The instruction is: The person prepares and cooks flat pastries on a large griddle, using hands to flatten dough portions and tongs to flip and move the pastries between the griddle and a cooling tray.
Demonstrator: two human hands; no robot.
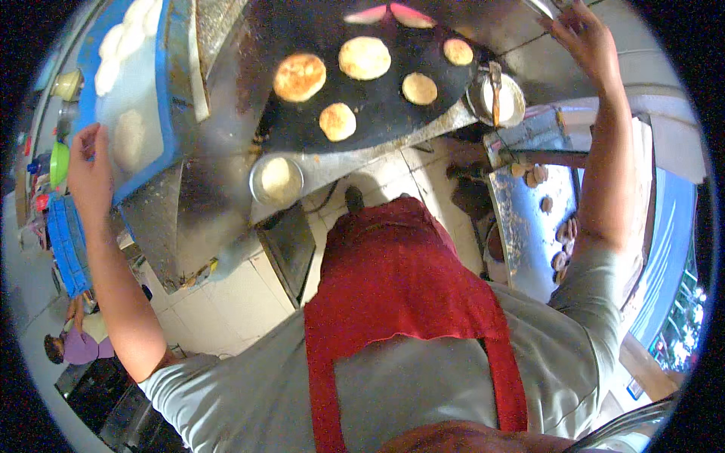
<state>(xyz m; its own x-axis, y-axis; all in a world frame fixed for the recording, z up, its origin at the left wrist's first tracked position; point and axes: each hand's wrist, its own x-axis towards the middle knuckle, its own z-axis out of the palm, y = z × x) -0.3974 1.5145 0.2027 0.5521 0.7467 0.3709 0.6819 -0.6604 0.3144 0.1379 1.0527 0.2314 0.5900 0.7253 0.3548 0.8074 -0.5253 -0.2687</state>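
Several round flatbreads (364,58) lie apart on a dark griddle (368,122), some browned on top. My left hand (92,161) is raised at the left with curled fingers, beside a blue-edged tray (168,90) that holds pale dough pieces (129,34); whether it holds anything is unclear. At the upper right, my right hand (583,42) reaches to a pale or metallic object (541,7) cut off by the picture's rim; its grip on it cannot be told. A brush (496,99) rests across a bowl of white liquid (512,105) at the griddle's right corner.
A metal bowl (276,181) with pale yellow contents stands at the griddle's front edge. Two pink-and-white objects (412,16) lie at its far side. Brown round pieces (559,260) sit on a metal tray (524,226) at right. Another person (82,345) is at far left.
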